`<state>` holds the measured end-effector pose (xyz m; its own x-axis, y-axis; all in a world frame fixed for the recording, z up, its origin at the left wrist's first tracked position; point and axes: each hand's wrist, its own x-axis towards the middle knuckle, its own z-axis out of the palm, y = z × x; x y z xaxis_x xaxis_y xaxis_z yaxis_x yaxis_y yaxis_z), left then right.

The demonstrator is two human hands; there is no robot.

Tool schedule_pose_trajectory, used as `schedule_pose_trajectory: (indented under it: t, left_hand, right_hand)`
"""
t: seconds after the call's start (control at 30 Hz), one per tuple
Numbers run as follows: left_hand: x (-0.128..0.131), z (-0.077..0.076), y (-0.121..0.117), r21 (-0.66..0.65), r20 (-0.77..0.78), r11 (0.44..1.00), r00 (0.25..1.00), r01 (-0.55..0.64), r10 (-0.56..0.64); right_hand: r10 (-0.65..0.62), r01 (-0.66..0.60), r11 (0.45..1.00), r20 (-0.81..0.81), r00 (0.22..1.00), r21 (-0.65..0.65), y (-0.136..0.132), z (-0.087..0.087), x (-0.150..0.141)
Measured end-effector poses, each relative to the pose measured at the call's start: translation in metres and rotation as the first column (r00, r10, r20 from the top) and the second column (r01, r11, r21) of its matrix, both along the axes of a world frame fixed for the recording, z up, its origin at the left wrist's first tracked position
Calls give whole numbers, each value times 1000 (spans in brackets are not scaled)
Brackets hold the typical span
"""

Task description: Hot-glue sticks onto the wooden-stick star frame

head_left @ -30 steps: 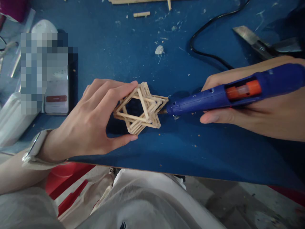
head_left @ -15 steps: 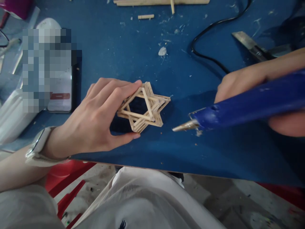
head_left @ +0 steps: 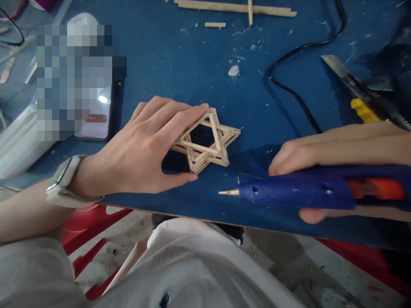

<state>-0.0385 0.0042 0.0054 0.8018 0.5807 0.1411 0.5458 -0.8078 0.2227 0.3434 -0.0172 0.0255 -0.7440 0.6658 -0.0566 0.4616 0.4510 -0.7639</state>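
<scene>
A star made of glued wooden sticks [head_left: 208, 142] lies on the blue table [head_left: 180, 68]. My left hand [head_left: 144, 149] grips it from the left, fingers along its top edge and thumb under its lower point. A white watch sits on that wrist. My right hand [head_left: 324, 158] holds a blue glue gun [head_left: 308, 192] with an orange trigger. Its metal nozzle points left, below and to the right of the star, not touching it.
A black cable [head_left: 298, 77] loops across the table's far right. A utility knife with a yellow slider [head_left: 356, 92] lies at the right. Long wooden sticks [head_left: 234, 7] and a short piece [head_left: 215, 25] lie at the far edge. A phone [head_left: 96, 119] rests at the left.
The glue gun's nozzle was touching the star's right point a second ago. It has since pulled away, down and to the right. My left hand keeps its grip on the star.
</scene>
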Motion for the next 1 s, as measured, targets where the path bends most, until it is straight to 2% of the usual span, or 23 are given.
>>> schedule_pose_trajectory:
  t: [0.07,0.13,0.3,0.5,0.73,1.0]
  left_hand:
    - [0,0,0,-12,7,1000,1000,1,0]
    - [0,0,0,-31,9,999,1000,-10,11]
    - [0,0,-1,-23,5,1000,1000,-13,13]
    - [-2,-1,1,-28,4,1000,1000,1,-1]
    - [1,-3,1,0,5,1000,1000,5,-5]
    - [-3,-3,1,-48,15,999,1000,-12,13]
  right_hand:
    - [62,-65,997,-53,997,-52,4,-3,0]
    - [80,-83,995,-70,994,-49,7,-7,-1]
    - [53,-56,997,-49,997,-59,5,-11,-5]
    - [52,-51,998,-53,997,25,10,-14,-3]
    - [50,-49,999,-68,996,14,12,-15,-2]
    - [-43,41,996,-28,999,-82,6,-8,-6]
